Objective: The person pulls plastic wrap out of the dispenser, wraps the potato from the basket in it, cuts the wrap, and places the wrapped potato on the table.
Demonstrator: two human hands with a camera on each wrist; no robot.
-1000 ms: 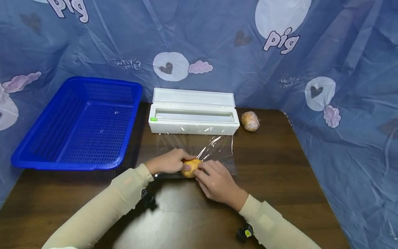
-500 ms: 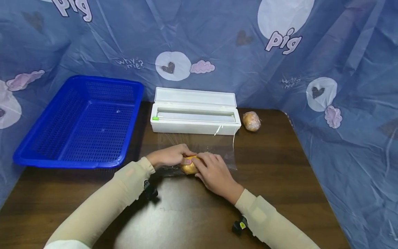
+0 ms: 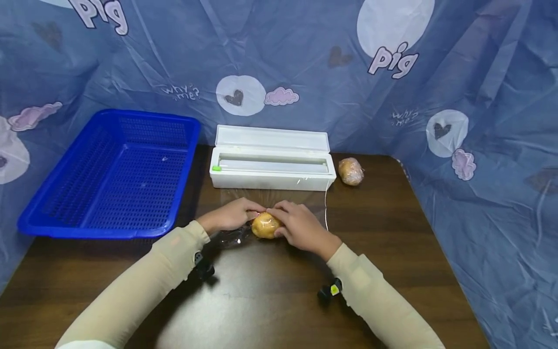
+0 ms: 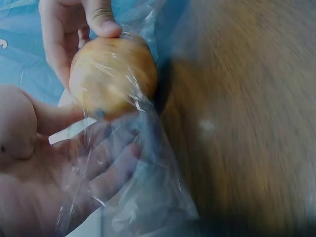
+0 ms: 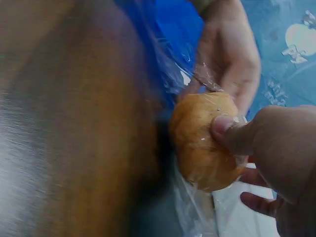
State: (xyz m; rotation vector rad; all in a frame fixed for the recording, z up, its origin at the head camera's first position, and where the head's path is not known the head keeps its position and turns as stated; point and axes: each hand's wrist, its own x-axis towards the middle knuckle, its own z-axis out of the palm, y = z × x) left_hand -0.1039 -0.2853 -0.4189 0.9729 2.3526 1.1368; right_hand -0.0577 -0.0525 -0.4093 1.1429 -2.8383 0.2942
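Observation:
Between my hands, above the table, is a yellow-brown potato (image 3: 265, 226) with clear cling film over it. My right hand (image 3: 302, 228) grips it from the right, its thumb pressed on the filmed surface in the right wrist view. My left hand (image 3: 231, 215) is at the potato's left side; in the left wrist view its fingers (image 4: 111, 170) lie extended behind the loose cling film (image 4: 158, 177). A sheet of film runs from the hands back to the white dispenser box (image 3: 272, 182), whose lid stands raised.
A film-wrapped potato (image 3: 350, 171) sits right of the box. At the left stands a blue plastic basket (image 3: 180, 194). The brown wooden table (image 3: 383, 271) meets a patterned blue cloth (image 3: 305, 48) behind and at the right.
The potato has turned and now shows film across its front. My left fingers have loosened from it and moved slightly left, while my right hand has come round its right side.

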